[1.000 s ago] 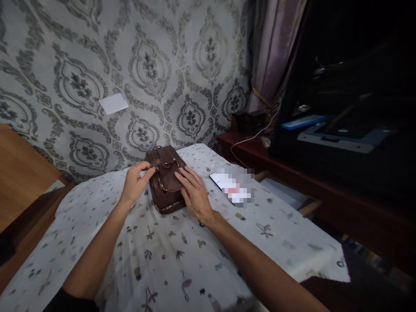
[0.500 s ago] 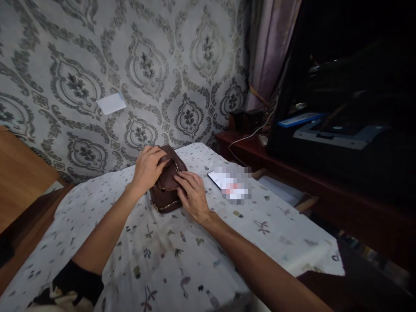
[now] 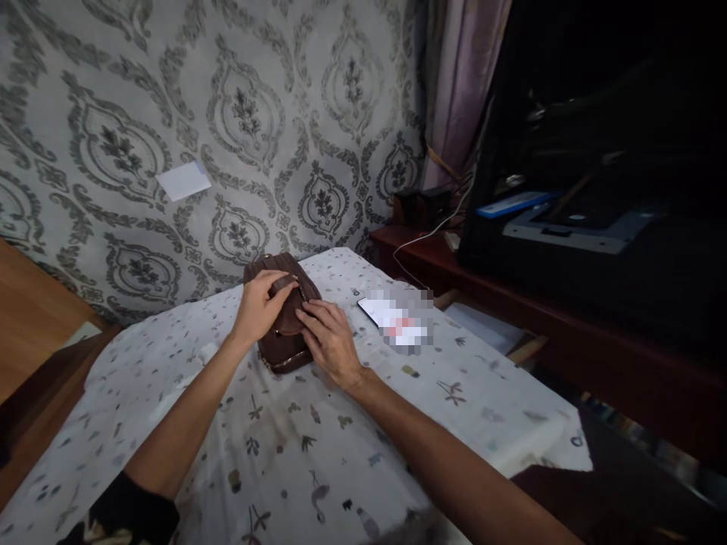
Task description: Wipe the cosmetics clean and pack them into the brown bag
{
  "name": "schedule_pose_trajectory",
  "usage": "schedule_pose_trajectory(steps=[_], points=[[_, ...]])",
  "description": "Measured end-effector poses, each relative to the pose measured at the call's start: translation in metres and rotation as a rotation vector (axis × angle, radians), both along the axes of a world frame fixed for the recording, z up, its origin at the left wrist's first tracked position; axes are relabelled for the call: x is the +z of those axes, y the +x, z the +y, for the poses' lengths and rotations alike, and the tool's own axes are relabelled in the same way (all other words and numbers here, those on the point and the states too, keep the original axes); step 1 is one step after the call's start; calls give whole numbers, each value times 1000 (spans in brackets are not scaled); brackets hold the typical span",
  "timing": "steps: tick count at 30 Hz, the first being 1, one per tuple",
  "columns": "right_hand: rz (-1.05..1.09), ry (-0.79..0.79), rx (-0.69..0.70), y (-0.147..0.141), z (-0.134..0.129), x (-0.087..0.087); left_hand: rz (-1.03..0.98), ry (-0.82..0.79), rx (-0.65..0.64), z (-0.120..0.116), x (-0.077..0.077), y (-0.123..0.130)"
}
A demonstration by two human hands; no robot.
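Observation:
A dark brown bag (image 3: 284, 350) with gold zippers lies on the patterned white cloth, close to the wall. My left hand (image 3: 264, 303) is over its upper left part, thumb and fingers closed at the edge of the bag's front pocket, near the zipper. On the pocket's right side rests my right hand (image 3: 332, 337), its fingers pressed together against the brown flap. Both hands cover part of the pocket, and whatever is inside the bag is hidden.
A lit phone (image 3: 391, 322), partly blurred, lies right of the bag on the cloth (image 3: 318, 469). Beyond it are a white cable (image 3: 423, 238), a dark red cabinet (image 3: 417, 253) with an open drawer, and a large black screen (image 3: 596, 303). Patterned wallpaper stands behind.
My left hand's fingertips have shifted slightly along the pocket's edge, and more of the bag's top shows. The whole view has moved a little; my right hand stays on the pocket.

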State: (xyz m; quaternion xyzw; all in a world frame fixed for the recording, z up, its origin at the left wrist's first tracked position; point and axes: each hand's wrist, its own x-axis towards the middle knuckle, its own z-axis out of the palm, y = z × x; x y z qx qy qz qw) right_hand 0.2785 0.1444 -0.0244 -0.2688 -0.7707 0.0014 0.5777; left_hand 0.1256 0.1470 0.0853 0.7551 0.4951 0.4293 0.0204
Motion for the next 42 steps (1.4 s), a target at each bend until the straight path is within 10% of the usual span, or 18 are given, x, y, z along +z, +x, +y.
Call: schedule_pose_trajectory(steps=[15, 24, 42], points=[[-20, -39, 15, 2, -1, 2, 116, -78, -175, -20, 4, -12], [15, -50, 17, 2, -2, 3, 244, 74, 272, -31, 18, -39], [120, -25, 43, 2, 1, 3, -86, -78, 237, -22, 3, -41]])
